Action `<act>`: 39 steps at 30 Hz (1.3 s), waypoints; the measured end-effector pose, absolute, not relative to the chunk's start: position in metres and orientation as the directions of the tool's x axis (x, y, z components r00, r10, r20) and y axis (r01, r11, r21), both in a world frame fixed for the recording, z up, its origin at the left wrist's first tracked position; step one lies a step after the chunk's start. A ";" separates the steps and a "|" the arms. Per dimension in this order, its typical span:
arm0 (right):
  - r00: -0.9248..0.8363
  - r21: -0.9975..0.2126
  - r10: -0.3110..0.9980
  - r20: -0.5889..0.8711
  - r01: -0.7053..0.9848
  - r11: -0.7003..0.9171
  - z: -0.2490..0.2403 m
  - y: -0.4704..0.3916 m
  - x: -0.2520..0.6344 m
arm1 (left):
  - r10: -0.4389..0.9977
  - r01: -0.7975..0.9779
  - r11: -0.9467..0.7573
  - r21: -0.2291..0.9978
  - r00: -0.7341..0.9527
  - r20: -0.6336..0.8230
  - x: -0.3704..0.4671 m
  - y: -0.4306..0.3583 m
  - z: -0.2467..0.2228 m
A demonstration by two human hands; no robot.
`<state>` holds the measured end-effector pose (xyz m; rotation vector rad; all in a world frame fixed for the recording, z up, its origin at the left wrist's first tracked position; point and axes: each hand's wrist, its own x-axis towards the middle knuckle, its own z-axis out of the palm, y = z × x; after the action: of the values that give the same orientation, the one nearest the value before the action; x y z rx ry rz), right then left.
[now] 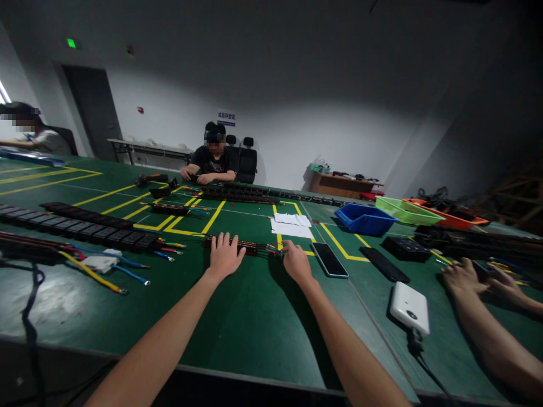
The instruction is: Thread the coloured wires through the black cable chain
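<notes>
My left hand [224,257] rests on a dark strip-shaped part [250,246], its fingers spread over the left portion. Thin coloured wires [271,249] come out of the strip's right end. At those wires is my right hand [296,261], its fingers curled in a pinch; what lies between the fingertips is too small to make out. Just beyond the hands, white papers [291,226] lie on the green table [237,322]. A phone [330,260] lies to the right of my right hand.
Long black socket strips [80,226] and cables with ring terminals [123,291] lie left. At right are a white power bank [409,308], a black slab [384,264], a blue bin [365,219] and another person's hands [464,277]. A person [214,158] sits opposite.
</notes>
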<state>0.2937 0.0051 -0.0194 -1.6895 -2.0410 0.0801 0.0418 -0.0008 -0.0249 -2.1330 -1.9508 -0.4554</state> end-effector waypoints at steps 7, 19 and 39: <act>-0.075 -0.359 0.929 0.362 0.909 0.214 -0.019 0.005 0.293 | 0.900 0.995 -0.101 0.018 0.083 0.429 0.041 0.000 -0.030; -0.060 -0.349 0.926 0.373 0.915 0.200 -0.020 0.006 0.294 | 0.913 0.993 -0.109 0.045 0.082 0.400 0.040 0.000 -0.026; -0.091 -0.341 0.937 0.337 0.916 0.211 -0.020 0.006 0.294 | 0.904 0.994 -0.108 0.033 0.084 0.419 0.041 -0.003 -0.025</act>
<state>0.2935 0.0059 -0.0201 -1.7122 -2.0137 0.0589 0.0415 -0.0033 -0.0253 -2.1034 -1.9010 -0.4959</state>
